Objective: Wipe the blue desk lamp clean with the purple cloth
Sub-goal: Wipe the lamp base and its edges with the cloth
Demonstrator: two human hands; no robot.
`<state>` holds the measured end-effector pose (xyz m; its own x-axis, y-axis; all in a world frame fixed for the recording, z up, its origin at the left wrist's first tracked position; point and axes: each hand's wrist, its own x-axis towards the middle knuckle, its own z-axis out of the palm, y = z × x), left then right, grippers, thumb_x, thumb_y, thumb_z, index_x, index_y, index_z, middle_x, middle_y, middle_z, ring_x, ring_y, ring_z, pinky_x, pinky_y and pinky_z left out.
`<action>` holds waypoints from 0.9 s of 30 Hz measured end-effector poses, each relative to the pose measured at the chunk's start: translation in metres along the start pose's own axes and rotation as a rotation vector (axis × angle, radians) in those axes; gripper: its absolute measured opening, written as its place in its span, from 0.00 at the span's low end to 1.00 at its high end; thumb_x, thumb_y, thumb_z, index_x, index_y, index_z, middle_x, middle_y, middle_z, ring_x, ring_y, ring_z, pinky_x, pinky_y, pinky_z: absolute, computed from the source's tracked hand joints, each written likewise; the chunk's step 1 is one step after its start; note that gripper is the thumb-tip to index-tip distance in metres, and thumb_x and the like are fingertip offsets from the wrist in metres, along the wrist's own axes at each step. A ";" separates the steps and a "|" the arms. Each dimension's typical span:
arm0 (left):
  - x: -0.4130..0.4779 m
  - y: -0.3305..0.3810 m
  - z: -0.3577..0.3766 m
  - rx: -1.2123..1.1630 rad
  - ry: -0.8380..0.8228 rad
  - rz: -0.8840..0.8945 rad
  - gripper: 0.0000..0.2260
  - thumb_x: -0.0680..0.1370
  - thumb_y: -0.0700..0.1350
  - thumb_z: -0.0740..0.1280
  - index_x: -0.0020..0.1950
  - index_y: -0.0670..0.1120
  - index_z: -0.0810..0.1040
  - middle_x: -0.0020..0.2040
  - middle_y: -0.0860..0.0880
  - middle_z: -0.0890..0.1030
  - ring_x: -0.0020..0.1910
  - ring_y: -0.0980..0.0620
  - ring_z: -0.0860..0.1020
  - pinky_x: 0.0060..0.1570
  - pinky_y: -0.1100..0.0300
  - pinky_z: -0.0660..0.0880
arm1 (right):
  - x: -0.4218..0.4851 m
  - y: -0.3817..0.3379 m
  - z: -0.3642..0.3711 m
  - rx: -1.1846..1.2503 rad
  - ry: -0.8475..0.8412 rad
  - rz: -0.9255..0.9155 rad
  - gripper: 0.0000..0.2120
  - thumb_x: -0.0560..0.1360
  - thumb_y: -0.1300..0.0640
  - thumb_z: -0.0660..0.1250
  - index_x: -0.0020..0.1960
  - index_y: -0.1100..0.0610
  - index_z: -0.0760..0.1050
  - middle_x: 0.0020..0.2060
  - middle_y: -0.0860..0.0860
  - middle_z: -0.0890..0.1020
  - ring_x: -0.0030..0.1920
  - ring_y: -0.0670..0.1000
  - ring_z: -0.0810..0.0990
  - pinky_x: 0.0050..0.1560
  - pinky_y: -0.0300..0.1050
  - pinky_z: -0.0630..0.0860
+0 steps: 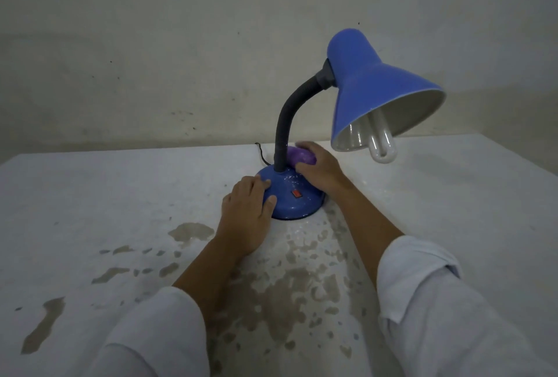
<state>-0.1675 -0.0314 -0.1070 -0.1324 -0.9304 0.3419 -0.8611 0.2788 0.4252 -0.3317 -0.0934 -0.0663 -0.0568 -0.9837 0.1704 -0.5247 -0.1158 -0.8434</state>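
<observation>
The blue desk lamp point(374, 86) stands on a white table, with a round blue base point(290, 198), a dark flexible neck and a blue shade tilted to the right over a white bulb. My left hand point(246, 213) grips the left rim of the base, thumb on its front. My right hand point(320, 169) is closed on the bunched purple cloth point(297, 156) and presses it against the back right of the base, beside the foot of the neck. Most of the cloth is hidden under my fingers.
The table point(105, 195) has a worn, flaking top with bare brownish patches near me. A stained wall rises right behind it. A thin black cord point(262, 154) runs off the back of the base toward the wall.
</observation>
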 end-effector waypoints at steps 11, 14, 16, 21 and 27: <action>0.000 -0.001 -0.001 0.030 0.017 0.006 0.18 0.80 0.52 0.54 0.68 0.47 0.66 0.65 0.47 0.68 0.64 0.49 0.68 0.65 0.53 0.64 | -0.005 -0.006 -0.001 -0.130 -0.125 -0.039 0.20 0.74 0.61 0.57 0.64 0.51 0.73 0.60 0.54 0.78 0.54 0.51 0.75 0.57 0.43 0.71; 0.000 -0.002 -0.001 0.023 0.014 0.007 0.18 0.80 0.52 0.54 0.68 0.47 0.66 0.64 0.47 0.68 0.64 0.48 0.68 0.65 0.53 0.64 | -0.020 0.000 -0.008 -0.152 -0.078 -0.043 0.20 0.75 0.64 0.57 0.64 0.52 0.74 0.62 0.54 0.76 0.57 0.53 0.74 0.57 0.43 0.71; 0.000 -0.003 -0.001 0.015 0.019 0.008 0.18 0.80 0.52 0.55 0.68 0.47 0.66 0.63 0.47 0.69 0.63 0.48 0.68 0.64 0.52 0.65 | -0.035 0.004 -0.013 -0.187 -0.063 -0.100 0.20 0.73 0.66 0.58 0.61 0.52 0.76 0.62 0.53 0.76 0.58 0.53 0.75 0.53 0.37 0.70; -0.001 -0.003 -0.002 -0.011 0.026 0.014 0.18 0.80 0.51 0.56 0.67 0.45 0.68 0.62 0.46 0.70 0.62 0.47 0.69 0.64 0.52 0.65 | -0.074 0.006 -0.039 -0.236 -0.034 -0.141 0.15 0.68 0.68 0.64 0.50 0.56 0.81 0.50 0.51 0.81 0.51 0.48 0.77 0.48 0.29 0.69; -0.002 -0.003 -0.001 -0.032 0.031 -0.001 0.18 0.79 0.51 0.56 0.67 0.46 0.67 0.63 0.46 0.70 0.62 0.48 0.70 0.65 0.52 0.64 | -0.054 -0.014 -0.033 -0.264 0.239 -0.135 0.20 0.70 0.69 0.61 0.59 0.57 0.77 0.56 0.56 0.80 0.54 0.53 0.76 0.53 0.38 0.68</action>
<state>-0.1642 -0.0298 -0.1076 -0.1154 -0.9230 0.3670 -0.8452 0.2854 0.4518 -0.3498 -0.0345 -0.0468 -0.1524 -0.8984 0.4118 -0.7397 -0.1726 -0.6504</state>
